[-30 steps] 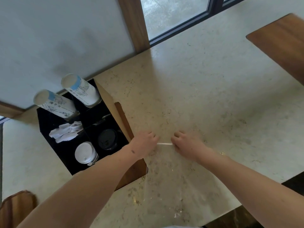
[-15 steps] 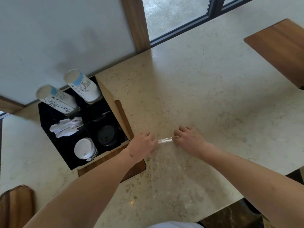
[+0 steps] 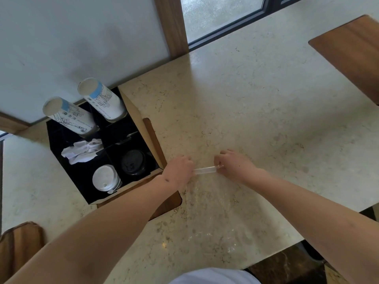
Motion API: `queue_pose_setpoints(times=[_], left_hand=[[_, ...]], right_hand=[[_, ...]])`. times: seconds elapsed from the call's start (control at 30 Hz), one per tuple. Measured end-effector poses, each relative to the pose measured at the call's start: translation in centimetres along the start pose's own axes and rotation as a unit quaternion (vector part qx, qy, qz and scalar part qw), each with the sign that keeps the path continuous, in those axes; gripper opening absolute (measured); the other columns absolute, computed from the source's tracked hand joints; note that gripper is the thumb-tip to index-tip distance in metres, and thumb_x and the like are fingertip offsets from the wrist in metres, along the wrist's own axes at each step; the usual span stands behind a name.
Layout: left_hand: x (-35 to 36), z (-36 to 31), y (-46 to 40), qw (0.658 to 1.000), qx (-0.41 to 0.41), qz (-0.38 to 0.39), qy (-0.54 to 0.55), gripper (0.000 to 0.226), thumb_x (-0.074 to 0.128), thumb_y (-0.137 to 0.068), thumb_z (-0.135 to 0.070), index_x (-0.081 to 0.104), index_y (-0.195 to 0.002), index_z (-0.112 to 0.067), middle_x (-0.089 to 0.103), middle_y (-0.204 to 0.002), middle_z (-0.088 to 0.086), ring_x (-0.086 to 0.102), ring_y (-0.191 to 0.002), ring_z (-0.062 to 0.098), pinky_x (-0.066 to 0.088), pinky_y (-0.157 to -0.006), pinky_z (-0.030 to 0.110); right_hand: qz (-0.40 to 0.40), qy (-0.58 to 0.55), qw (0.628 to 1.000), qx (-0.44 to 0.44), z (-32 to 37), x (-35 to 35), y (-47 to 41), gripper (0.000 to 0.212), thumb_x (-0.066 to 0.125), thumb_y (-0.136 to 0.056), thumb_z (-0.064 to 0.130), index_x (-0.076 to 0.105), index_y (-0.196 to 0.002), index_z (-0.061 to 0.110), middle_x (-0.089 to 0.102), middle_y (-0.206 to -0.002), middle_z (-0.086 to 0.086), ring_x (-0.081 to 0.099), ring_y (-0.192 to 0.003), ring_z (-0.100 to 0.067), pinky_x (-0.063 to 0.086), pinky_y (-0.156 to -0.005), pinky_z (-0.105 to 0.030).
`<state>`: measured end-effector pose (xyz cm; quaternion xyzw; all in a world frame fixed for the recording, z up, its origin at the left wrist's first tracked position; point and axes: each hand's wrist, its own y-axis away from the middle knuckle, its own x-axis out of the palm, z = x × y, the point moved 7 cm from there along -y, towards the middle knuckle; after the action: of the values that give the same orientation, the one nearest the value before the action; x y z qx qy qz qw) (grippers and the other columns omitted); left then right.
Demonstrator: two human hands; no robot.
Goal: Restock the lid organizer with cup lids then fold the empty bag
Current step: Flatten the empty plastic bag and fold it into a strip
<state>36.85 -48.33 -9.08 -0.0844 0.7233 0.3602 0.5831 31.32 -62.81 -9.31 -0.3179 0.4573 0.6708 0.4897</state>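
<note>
Both the left hand [image 3: 180,171] and the right hand [image 3: 235,165] keep a pinching grip on the far rolled edge of the clear bag [image 3: 205,171], its sheet lying flat on the tabletop [image 3: 256,99] towards the person

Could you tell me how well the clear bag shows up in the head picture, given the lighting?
Head view: soft window daylight, no harsh shadows; the clear bag shows only as faint glints on the counter; wide-angle distortion leans the cup stacks outward.

Lid organizer [image 3: 143,187] blocks left; counter [image 3: 256,99] open rightward.
</note>
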Motion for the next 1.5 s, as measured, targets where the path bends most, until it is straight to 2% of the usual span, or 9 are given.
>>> queue_pose_setpoints(times=[0.13,0.33,0.43,0.57,0.73,0.9,1.03,1.23,1.5], left_hand=[[0.4,1.3,-0.5,0.981,-0.076,0.049,0.169,0.010,0.066,-0.094,-0.016,0.059,-0.101,-0.016,0.063,-0.102,0.004,0.061,-0.092,0.025,0.056,-0.079,0.041],[0.0,-0.1,0.1,0.996,0.082,0.022,0.007,0.009,0.052,-0.099,-0.014,0.062,-0.101,-0.014,0.060,-0.100,0.003,0.058,-0.091,0.023,0.047,-0.078,0.034],[0.2,-0.9,1.4,0.985,0.155,-0.019,-0.072,0.011,0.053,-0.097,-0.006,0.059,-0.104,-0.013,0.061,-0.102,0.004,0.055,-0.089,0.022,0.050,-0.080,0.035],[0.8,-1.3,2.7,0.977,0.186,-0.074,-0.077,0.011,0.057,-0.095,-0.005,0.065,-0.096,-0.012,0.065,-0.097,0.005,0.058,-0.086,0.024,0.049,-0.075,0.035],[1.4,-0.5,3.6,0.987,0.127,-0.092,-0.016,0.032,0.040,-0.107,-0.027,0.070,-0.104,-0.016,0.065,-0.102,0.002,0.056,-0.094,0.023,0.049,-0.083,0.038],[0.9,0.0,2.6,0.992,0.005,-0.089,0.095,0.017,0.056,-0.101,-0.022,0.071,-0.097,-0.014,0.063,-0.099,0.004,0.055,-0.092,0.023,0.047,-0.083,0.036],[1.4,1.0,2.2,0.978,-0.067,-0.075,0.183,0.006,0.065,-0.095,-0.020,0.063,-0.101,-0.020,0.059,-0.098,-0.003,0.049,-0.096,0.021,0.043,-0.083,0.035],[1.6,0.5,2.8,0.984,-0.014,-0.094,0.153,0.007,0.064,-0.093,-0.011,0.067,-0.090,-0.017,0.062,-0.095,0.000,0.048,-0.090,0.021,0.036,-0.079,0.027],[1.7,-0.5,4.7,0.979,0.076,-0.160,0.096,0.012,0.057,-0.097,-0.006,0.062,-0.086,-0.009,0.060,-0.087,0.007,0.051,-0.079,0.026,0.048,-0.075,0.043]], right_hand=[[0.045,-0.012,0.999,0.015,-0.1,0.5,-0.7,0.017,0.060,-0.094,0.025,0.066,-0.110,0.024,0.063,-0.105,0.001,0.056,-0.103,-0.020,0.054,-0.077,-0.039],[-0.021,0.085,0.992,-0.095,1.7,0.7,0.4,0.009,0.057,-0.093,0.017,0.066,-0.095,0.014,0.064,-0.093,-0.005,0.059,-0.092,-0.027,0.035,-0.057,-0.030],[-0.069,0.127,0.979,-0.143,2.5,0.6,1.8,0.010,0.074,-0.078,0.007,0.065,-0.078,0.011,0.062,-0.076,-0.008,0.059,-0.072,-0.028,0.042,-0.053,-0.033],[-0.081,0.134,0.975,-0.156,2.0,1.4,2.8,0.004,0.070,-0.082,0.015,0.072,-0.086,0.014,0.064,-0.086,-0.006,0.057,-0.074,-0.025,0.047,-0.057,-0.034],[-0.082,0.065,0.987,-0.125,0.9,1.5,4.1,0.019,0.060,-0.094,0.026,0.075,-0.102,0.016,0.065,-0.098,-0.007,0.059,-0.079,-0.028,0.049,-0.060,-0.034],[-0.035,-0.017,0.999,-0.028,0.3,1.5,1.8,0.007,0.064,-0.094,0.022,0.070,-0.095,0.018,0.063,-0.096,-0.003,0.059,-0.090,-0.026,0.040,-0.063,-0.030],[0.021,-0.054,0.998,0.033,-0.4,1.9,0.3,0.020,0.064,-0.092,0.020,0.063,-0.111,0.025,0.060,-0.102,0.003,0.054,-0.088,-0.018,0.039,-0.063,-0.028],[0.045,-0.050,0.998,0.017,0.1,2.1,0.2,0.011,0.065,-0.085,0.021,0.066,-0.094,0.027,0.055,-0.095,0.005,0.054,-0.086,-0.017,0.029,-0.052,-0.024],[-0.024,-0.064,0.996,-0.048,0.6,1.9,1.4,0.012,0.066,-0.087,0.010,0.070,-0.086,0.022,0.062,-0.081,0.006,0.058,-0.084,-0.020,0.045,-0.065,-0.030]])
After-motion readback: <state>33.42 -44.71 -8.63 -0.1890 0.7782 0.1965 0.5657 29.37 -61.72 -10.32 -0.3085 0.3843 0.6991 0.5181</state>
